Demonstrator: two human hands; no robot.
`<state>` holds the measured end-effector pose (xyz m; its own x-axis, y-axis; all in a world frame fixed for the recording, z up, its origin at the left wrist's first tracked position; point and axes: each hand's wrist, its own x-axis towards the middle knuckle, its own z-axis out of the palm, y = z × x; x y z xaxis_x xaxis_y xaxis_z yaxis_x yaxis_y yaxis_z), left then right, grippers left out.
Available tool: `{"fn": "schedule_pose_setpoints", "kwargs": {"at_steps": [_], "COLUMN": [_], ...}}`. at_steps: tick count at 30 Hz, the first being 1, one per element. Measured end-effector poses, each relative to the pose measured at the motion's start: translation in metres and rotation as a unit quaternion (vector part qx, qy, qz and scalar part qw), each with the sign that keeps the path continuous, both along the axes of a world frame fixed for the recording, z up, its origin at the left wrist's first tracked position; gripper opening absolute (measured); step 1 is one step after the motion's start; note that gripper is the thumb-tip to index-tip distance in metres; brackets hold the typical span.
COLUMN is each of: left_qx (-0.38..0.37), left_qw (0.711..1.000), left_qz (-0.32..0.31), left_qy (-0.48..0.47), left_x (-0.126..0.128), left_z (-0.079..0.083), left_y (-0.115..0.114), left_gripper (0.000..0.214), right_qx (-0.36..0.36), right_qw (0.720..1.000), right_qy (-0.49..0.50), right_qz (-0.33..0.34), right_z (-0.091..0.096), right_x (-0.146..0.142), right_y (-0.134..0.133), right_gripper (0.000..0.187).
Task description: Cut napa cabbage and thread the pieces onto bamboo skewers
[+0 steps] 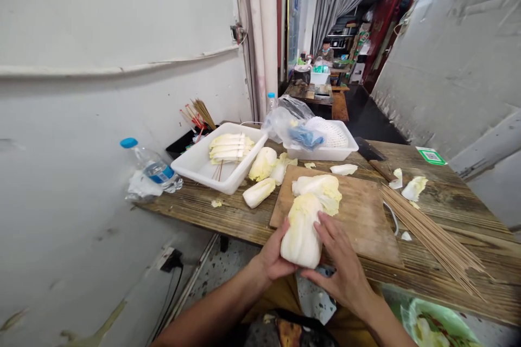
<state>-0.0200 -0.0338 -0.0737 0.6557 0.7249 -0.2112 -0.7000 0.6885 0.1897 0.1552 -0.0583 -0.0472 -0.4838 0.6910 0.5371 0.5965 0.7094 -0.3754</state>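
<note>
Left hand [273, 257] fingertips hidden behind cabbage [302, 236]

White rectangular plastic trays [195, 165] [325, 153]: two. Clear plastic water bottles with blue caps [157, 171] [271, 102]: two. Brown wooden cutting board [362, 217]: one. Pale yellow-white napa cabbage pieces [301, 233] [321, 187] on it: two.

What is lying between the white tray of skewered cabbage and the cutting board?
Loose cabbage chunks lie on the table between the white tray and the cutting board, seen in the head view.

Left hand [273, 256] and right hand [344, 267] grip a cabbage [301, 230] at the cutting board [362, 217] edge.
</note>
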Motion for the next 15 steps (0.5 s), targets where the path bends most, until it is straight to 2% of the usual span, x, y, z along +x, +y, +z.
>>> {"fn": "schedule_pose_setpoints", "kwargs": {"at_steps": [2,5,8,12,14,15], "left_qx": [0.004,0.020,0.034,0.033,0.023,0.015], "left_qw": [1.000,1.000,0.999,0.997,0.996,0.995], "left_qz": [-0.012,0.003,0.011,-0.055,-0.083,-0.094], "left_qy": [-0.011,-0.006,-0.017,-0.035,-0.034,-0.035], "left_x": [0.003,0.002,-0.003,-0.009,-0.012,-0.014], "left_z": [0.001,0.002,0.001,-0.003,-0.008,-0.011], "left_y": [-0.003,-0.005,-0.004,-0.004,-0.006,-0.007], "left_gripper": [0.058,0.057,0.054,0.062,0.068,0.070], "right_qx": [0.016,0.029,0.066,0.178,0.201,0.212], "right_qw": [1.000,0.999,0.997,0.980,0.960,0.940], "right_qy": [0.015,0.029,0.045,0.012,0.016,0.028], "right_qz": [0.011,0.028,0.007,-0.090,-0.194,-0.264], "right_z": [0.002,0.008,0.015,0.028,0.039,0.046], "right_x": [0.001,0.005,0.013,0.023,0.030,0.035], "right_y": [0.001,0.000,0.002,0.016,0.027,0.032], "right_gripper": [0.082,0.072,0.058,0.047,0.037,0.032]}}
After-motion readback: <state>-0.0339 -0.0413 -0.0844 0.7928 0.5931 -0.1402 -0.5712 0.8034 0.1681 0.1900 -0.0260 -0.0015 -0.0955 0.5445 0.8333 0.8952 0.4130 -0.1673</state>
